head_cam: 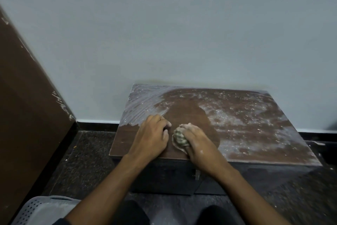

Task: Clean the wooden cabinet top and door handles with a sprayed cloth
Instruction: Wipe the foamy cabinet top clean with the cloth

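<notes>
A low wooden cabinet stands against the wall, its brown top [255,144] speckled with white dust and wet streaks, with a wiped bare patch in the middle. My right hand [197,141] grips a bunched greenish cloth [179,138] and presses it on the top near the front edge. My left hand [152,136] rests on the top just left of the cloth, its fingers bent against the wood and holding nothing. A metal door handle [197,174] shows on the dark cabinet front below my right wrist.
A brown door or panel [27,106] leans in at the left. A grey perforated plastic basket [42,210] sits on the dark floor at the lower left. The pale wall rises right behind the cabinet. My knees show at the bottom.
</notes>
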### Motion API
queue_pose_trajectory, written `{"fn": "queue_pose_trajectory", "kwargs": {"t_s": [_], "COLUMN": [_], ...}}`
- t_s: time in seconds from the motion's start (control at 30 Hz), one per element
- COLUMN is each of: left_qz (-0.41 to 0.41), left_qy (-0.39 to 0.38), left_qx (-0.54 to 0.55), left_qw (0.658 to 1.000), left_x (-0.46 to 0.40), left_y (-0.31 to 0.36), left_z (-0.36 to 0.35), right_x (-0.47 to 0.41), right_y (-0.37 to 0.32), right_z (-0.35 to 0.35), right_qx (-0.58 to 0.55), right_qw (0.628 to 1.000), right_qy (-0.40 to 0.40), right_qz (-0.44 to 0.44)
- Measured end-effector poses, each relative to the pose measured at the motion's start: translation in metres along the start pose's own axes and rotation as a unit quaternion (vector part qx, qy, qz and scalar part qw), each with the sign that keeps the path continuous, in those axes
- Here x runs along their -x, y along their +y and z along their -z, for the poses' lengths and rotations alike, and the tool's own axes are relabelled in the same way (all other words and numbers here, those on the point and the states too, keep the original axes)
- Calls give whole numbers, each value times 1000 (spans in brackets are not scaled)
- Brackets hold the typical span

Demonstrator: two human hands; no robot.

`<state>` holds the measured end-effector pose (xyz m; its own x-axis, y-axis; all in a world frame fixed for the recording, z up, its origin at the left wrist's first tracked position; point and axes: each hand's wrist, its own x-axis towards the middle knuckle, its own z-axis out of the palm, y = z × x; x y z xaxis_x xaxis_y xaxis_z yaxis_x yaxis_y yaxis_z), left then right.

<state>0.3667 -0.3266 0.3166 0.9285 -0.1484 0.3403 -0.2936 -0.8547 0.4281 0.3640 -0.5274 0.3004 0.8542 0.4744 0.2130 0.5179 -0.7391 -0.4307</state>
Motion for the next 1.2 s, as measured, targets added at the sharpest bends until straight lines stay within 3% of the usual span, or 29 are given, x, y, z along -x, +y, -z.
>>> {"fn": "queue_pose_trajectory", "kwargs": {"t_s": [0.17, 0.4, 0.67, 0.83, 1.0, 1.13, 1.2], "left_qz": [39, 56, 55, 56, 30, 35, 36], "left_qy": [51, 48, 45, 58, 43, 37, 37], "left_qx": [16, -11, -22, -3, -4, -15, -9], "left_qw": [998, 997, 997, 997, 999, 999, 999], "left_x": [20, 18, -3, -24, -39, -47, -48], "left_y": [-17, -26, -44, -48, -56, -59, -61], "left_z": [15, 20, 15, 9, 4, -1, 0], "right_x": [-8, -39, -129, -116, -146, -136, -144], "right_y": [18, -39, -7, -15, 24, 15, 21], "right_z": [3, -30, -40, -40, -28, -33, -31], "right_qx": [47, 6, 51, 33, 60, 32, 39], "right_qw": [991, 998, 998, 997, 996, 999, 999], "right_qy": [60, 17, 40, 2, 19, 10, 27], "right_qz": [-114, 52, -25, 65, -57, 21, 12]}}
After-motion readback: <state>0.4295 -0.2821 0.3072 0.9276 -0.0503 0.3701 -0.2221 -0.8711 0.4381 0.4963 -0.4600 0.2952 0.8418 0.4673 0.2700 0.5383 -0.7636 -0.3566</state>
